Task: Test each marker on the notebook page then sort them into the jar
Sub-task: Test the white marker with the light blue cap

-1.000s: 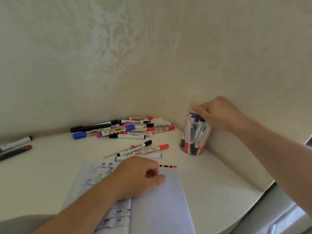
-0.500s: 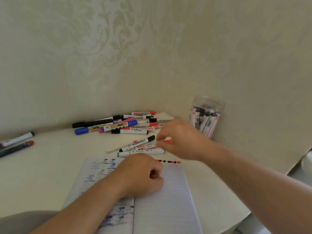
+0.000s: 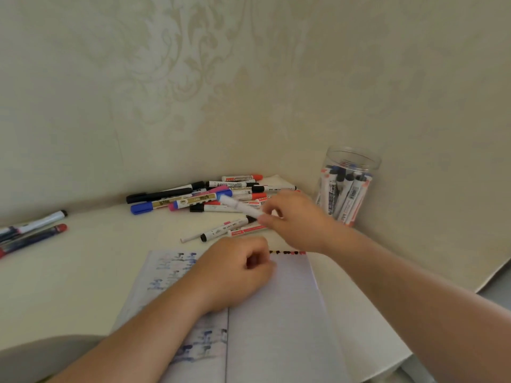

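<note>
Right hand point(image 3: 296, 221) pinched a white marker point(image 3: 240, 207) above the notebook point(image 3: 279, 313); left hand point(image 3: 235, 275), curled and holding nothing, should keep the page flat.

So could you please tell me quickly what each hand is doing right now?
Left hand: curled in a loose fist, resting on the notebook, holding nothing visible.
Right hand: pinching a white marker.
</note>
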A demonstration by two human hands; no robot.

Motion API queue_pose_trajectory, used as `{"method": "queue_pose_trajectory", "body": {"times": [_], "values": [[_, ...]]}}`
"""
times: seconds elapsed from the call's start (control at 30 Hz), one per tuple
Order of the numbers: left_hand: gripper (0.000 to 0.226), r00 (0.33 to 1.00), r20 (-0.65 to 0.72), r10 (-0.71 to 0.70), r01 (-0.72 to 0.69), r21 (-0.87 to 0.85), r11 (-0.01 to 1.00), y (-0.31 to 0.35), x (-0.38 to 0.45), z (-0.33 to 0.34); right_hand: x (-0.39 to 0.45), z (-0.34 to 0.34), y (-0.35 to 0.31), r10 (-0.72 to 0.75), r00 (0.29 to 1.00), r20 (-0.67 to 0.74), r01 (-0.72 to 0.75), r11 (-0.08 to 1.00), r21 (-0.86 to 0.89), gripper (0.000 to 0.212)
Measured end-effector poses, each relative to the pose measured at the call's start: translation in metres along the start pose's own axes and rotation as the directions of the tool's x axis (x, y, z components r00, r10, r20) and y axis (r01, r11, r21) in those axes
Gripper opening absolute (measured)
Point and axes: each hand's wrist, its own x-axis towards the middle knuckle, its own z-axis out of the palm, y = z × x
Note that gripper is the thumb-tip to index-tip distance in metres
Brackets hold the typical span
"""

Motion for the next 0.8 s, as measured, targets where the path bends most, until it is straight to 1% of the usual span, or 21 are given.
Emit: {"method": "queue_pose_trajectory", "body": {"times": [0.03, 0.07, 0.1, 0.13, 0.17, 0.2, 0.23, 0.27, 0.3, 0.33, 0.37, 0.4, 0.43, 0.47, 0.5, 0.53, 0.57, 0.6, 0.67, 0.77, 0.8], "values": [[0.022, 0.995, -0.088, -0.041, 0.031, -0.112, 0.993, -0.002, 0.0, -0.001, -0.007, -0.009, 0.002, 0.023, 1.0, -0.014, -0.023, 0.999, 0.04, 0.019], [0.024, 0.98, -0.171, -0.102, 0.06, -0.231, 0.971, -0.004, 0.001, -0.002, -0.016, -0.018, 0.006, 0.053, 0.999, -0.003, -0.053, 0.996, 0.076, 0.018], [0.026, 0.959, -0.227, -0.171, 0.086, -0.339, 0.937, -0.006, 0.001, -0.003, -0.026, -0.025, 0.011, 0.081, 0.996, 0.022, -0.082, 0.991, 0.102, 0.017], [0.029, 0.942, -0.249, -0.226, 0.105, -0.422, 0.901, -0.008, 0.002, -0.003, -0.037, -0.03, 0.014, 0.101, 0.993, 0.053, -0.107, 0.988, 0.112, 0.017], [0.033, 0.936, -0.246, -0.252, 0.113, -0.468, 0.876, -0.009, 0.002, -0.004, -0.047, -0.033, 0.017, 0.112, 0.99, 0.084, -0.12, 0.988, 0.096, 0.017], [0.038, 0.942, -0.232, -0.243, 0.112, -0.463, 0.879, -0.01, 0.003, -0.004, -0.056, -0.034, 0.019, 0.111, 0.989, 0.101, -0.118, 0.99, 0.07, 0.016], [0.043, 0.955, -0.21, -0.208, 0.111, -0.395, 0.912, -0.01, 0.003, -0.004, -0.064, -0.034, 0.021, 0.102, 0.989, 0.11, -0.108, 0.993, 0.056, 0.015], [0.046, 0.972, -0.179, -0.154, 0.099, -0.282, 0.954, -0.008, 0.004, -0.003, -0.07, -0.033, 0.022, 0.092, 0.991, 0.1, -0.101, 0.991, 0.089, 0.013], [0.044, 0.986, -0.144, -0.088, 0.066, -0.149, 0.987, -0.007, 0.004, -0.002, -0.076, -0.033, 0.021, 0.103, 0.992, 0.072, -0.114, 0.978, 0.173, 0.012], [0.038, 0.993, -0.113, -0.022, 0.018, -0.035, 0.999, -0.004, 0.004, 0.0, -0.081, -0.033, 0.019, 0.145, 0.989, 0.03, -0.147, 0.945, 0.291, 0.012], [0.031, 0.995, -0.093, 0.033, -0.029, 0.042, 0.999, -0.001, 0.004, 0.002, -0.085, -0.031, 0.016, 0.199, 0.98, -0.014, -0.175, 0.89, 0.42, 0.012], [0.026, 0.994, -0.082, 0.069, -0.061, 0.091, 0.994, 0.001, 0.003, 0.004, -0.088, -0.029, 0.012, 0.249, 0.968, -0.036, -0.187, 0.807, 0.561, 0.014], [0.023, 0.994, -0.071, 0.08, -0.071, 0.118, 0.99, 0.003, 0.001, 0.005, -0.09, -0.024, 0.008, 0.28, 0.959, -0.034, -0.177, 0.689, 0.703, 0.015], [0.023, 0.995, -0.058, 0.079, -0.071, 0.13, 0.989, 0.005, -0.001, 0.006, -0.093, -0.019, 0.003, 0.299, 0.954, -0.01, -0.161, 0.541, 0.825, 0.015], [0.024, 0.996, -0.045, 0.078, -0.071, 0.142, 0.987, 0.006, -0.002, 0.007, -0.094, -0.013, -0.001, 0.303, 0.953, 0.018, -0.138, 0.381, 0.914, 0.017], [0.025, 0.996, -0.03, 0.081, -0.075, 0.156, 0.985, 0.007, -0.003, 0.007, -0.093, -0.006, -0.005, 0.301, 0.953, 0.043, -0.12, 0.242, 0.963, 0.021], [0.028, 0.996, -0.008, 0.09, -0.087, 0.173, 0.981, 0.008, -0.003, 0.007, -0.092, 0.0, -0.008, 0.304, 0.951, 0.062, -0.117, 0.166, 0.979, 0.023], [0.031, 0.994, 0.021, 0.105, -0.107, 0.183, 0.977, 0.009, -0.003, 0.007, -0.091, 0.006, -0.012, 0.313, 0.947, 0.072, -0.125, 0.154, 0.98, 0.024], [0.034, 0.988, 0.068, 0.137, -0.148, 0.183, 0.972, 0.008, -0.001, 0.007, -0.087, 0.013, -0.017, 0.336, 0.939, 0.078, -0.148, 0.188, 0.971, 0.028], [0.032, 0.986, 0.075, 0.148, -0.158, 0.15, 0.976, 0.004, 0.001, 0.007, -0.084, 0.019, -0.02, 0.388, 0.919, 0.073, -0.162, 0.203, 0.966, 0.026], [0.032, 0.986, 0.076, 0.151, -0.161, 0.146, 0.976, 0.003, 0.002, 0.007, -0.084, 0.02, -0.02, 0.394, 0.917, 0.069, -0.159, 0.201, 0.967, 0.029]]}}
